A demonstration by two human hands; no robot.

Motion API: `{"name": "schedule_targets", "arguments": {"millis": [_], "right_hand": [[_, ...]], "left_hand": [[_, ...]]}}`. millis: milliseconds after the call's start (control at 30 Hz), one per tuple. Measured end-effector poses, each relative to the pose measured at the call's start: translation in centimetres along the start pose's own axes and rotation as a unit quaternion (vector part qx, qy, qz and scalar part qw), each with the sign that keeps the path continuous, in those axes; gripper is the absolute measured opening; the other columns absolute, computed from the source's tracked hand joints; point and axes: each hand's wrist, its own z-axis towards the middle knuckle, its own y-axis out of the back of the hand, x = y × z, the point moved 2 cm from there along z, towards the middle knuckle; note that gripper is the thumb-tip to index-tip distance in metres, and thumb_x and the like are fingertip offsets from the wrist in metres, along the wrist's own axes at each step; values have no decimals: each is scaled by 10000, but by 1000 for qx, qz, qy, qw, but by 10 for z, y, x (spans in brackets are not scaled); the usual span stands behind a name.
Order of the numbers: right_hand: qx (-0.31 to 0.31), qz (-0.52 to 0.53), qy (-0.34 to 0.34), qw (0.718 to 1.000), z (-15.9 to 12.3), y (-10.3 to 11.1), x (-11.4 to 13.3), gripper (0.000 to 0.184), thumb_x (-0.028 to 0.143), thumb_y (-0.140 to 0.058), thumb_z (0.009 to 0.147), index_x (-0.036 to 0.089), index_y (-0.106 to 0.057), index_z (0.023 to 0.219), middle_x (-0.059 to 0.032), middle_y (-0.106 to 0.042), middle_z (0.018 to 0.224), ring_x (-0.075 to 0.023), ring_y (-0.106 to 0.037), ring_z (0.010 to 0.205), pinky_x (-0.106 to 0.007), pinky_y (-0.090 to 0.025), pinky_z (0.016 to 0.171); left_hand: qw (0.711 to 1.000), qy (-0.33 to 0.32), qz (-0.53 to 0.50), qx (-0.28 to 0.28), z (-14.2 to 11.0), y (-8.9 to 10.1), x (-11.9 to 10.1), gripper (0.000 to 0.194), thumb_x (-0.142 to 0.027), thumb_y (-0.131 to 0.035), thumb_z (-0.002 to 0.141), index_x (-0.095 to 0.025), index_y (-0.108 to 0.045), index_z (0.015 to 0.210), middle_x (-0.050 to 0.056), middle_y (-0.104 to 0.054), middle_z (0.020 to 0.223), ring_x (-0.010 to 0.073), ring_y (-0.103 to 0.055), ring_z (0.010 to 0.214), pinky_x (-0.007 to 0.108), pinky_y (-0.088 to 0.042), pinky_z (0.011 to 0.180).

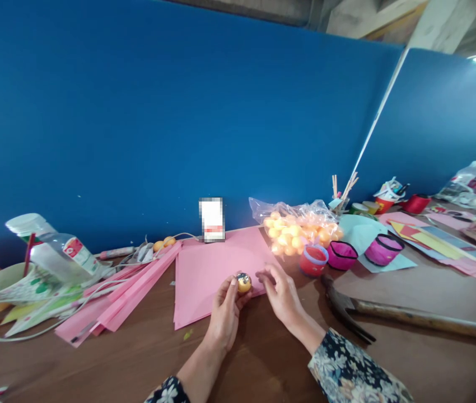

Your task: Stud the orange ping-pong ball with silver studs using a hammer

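A small, shiny gold ball (pixel 244 283) is held between the thumb and fingers of my left hand (pixel 224 308), above the near edge of the pink paper sheets (pixel 217 268). My right hand (pixel 280 294) is raised just to the right of the ball, apart from it. Its thumb and fingertips come together in a pinch, and whatever may be between them is too small to make out. The paper lies flat on the brown table (pixel 137 364) beneath and beyond both hands.
Right of the paper lie a clear bag of orange balls (pixel 292 232), a red cup (pixel 313 260), pink round containers (pixel 342 255) and a claw hammer (pixel 414 316). Pink strips (pixel 124 302), cables and a plastic bottle (pixel 74 254) crowd the left. A blue partition (pixel 179 112) stands behind.
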Motion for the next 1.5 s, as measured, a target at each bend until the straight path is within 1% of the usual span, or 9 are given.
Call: {"name": "schedule_targets", "arguments": {"millis": [133,233,400,633,833,1033,1167,1300,1500], "right_hand": [[22,80,-52,995,-3,-5,7,102,201,-444,848,202,-545,839,-34,-647,807,-168,-621,719,-254,-477,655],[27,111,-75,991,-2,-6,11,78,219,-483,830,191,-554,814,-31,-625,800,-171,-600,744,-257,-464,685],[45,178,-117,976,-1,-9,15,77,242,-539,797,179,-567,765,-15,-597,765,-165,-568,757,-249,-447,697],[71,251,-157,953,-5,-15,14,118,299,-561,794,183,-580,785,-3,-603,772,-147,-553,721,-257,-443,692],[77,264,-180,944,-6,-15,15,116,297,-586,777,181,-594,780,2,-604,767,-130,-536,692,-235,-432,637],[74,270,-199,939,-8,-17,14,128,308,-609,760,182,-592,762,12,-586,718,-121,-526,659,-219,-417,584],[74,289,-199,934,-8,-18,13,143,318,-613,755,177,-591,752,14,-587,704,-120,-532,647,-220,-419,581],[70,286,-201,934,-7,-17,14,165,330,-619,745,166,-599,746,10,-593,695,-117,-520,623,-220,-411,562],[72,268,-211,937,-7,-17,15,208,368,-619,737,160,-613,733,11,-587,654,-121,-510,595,-226,-401,541]], "left_hand": [[1000,-5,2,13,-1,0,0,287,-282,-616,758,-172,-611,1023,57,-655,964,158,-614,873,284,-492,789],[1000,-2,9,20,0,0,0,340,-268,-610,764,-184,-578,1092,65,-649,1009,169,-604,926,310,-469,845],[999,-7,21,24,0,1,1,387,-257,-613,764,-197,-546,1140,70,-633,1068,175,-595,958,337,-445,891],[999,-7,25,26,0,0,1,351,-261,-601,773,-193,-553,1113,67,-626,1064,179,-587,970,345,-439,905],[998,-20,40,40,0,1,2,333,-263,-586,784,-206,-551,1110,63,-590,1132,191,-552,1038,344,-421,932],[998,-21,56,32,0,0,2,350,-272,-602,767,-206,-555,1108,63,-593,1126,199,-559,1029,342,-426,916],[997,-20,63,28,1,1,2,371,-278,-611,758,-218,-551,1119,64,-598,1134,208,-547,1052,344,-416,915],[997,-24,62,30,2,3,3,388,-279,-618,751,-220,-550,1128,71,-589,1161,218,-530,1081,361,-395,938],[998,-26,59,28,1,2,2,408,-277,-620,749,-213,-541,1145,74,-585,1173,210,-547,1059,357,-395,944]]}}
